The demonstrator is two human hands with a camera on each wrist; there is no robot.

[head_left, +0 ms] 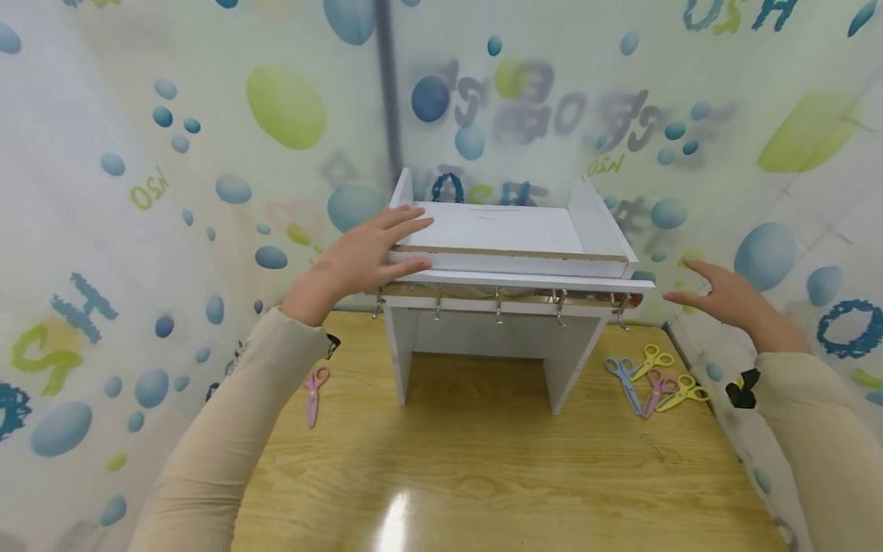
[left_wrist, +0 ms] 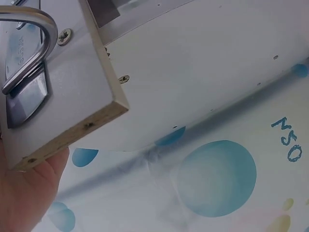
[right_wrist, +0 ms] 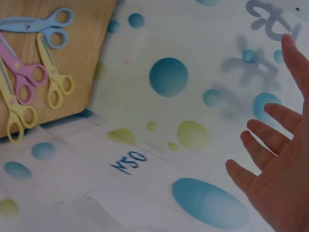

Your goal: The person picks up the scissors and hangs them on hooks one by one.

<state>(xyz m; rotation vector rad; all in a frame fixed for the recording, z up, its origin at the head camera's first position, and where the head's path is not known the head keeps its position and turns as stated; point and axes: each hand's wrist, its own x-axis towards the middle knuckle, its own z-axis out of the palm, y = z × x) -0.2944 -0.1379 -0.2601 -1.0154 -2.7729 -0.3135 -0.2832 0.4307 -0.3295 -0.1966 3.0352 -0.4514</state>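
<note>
A white shelf unit (head_left: 483, 265) with a row of metal hooks along its front stands on the wooden table. My left hand (head_left: 366, 253) rests on the left end of its top with the fingers extended. In the left wrist view, part of that hand (left_wrist: 29, 193) shows behind the end of the hook board (left_wrist: 77, 77), beside a metal hook (left_wrist: 43, 43). My right hand (head_left: 738, 303) is in the air off the shelf's right end, fingers apart and holding nothing. The right wrist view shows the same hand (right_wrist: 280, 159) with its fingers spread, touching nothing.
Several scissors lie on the table (head_left: 469, 475) right of the shelf, among them a blue pair (head_left: 626, 383) and a yellow pair (head_left: 683, 392). Pink scissors (head_left: 313, 397) lie to its left. Patterned sheeting (head_left: 290, 107) surrounds the table behind and at both sides.
</note>
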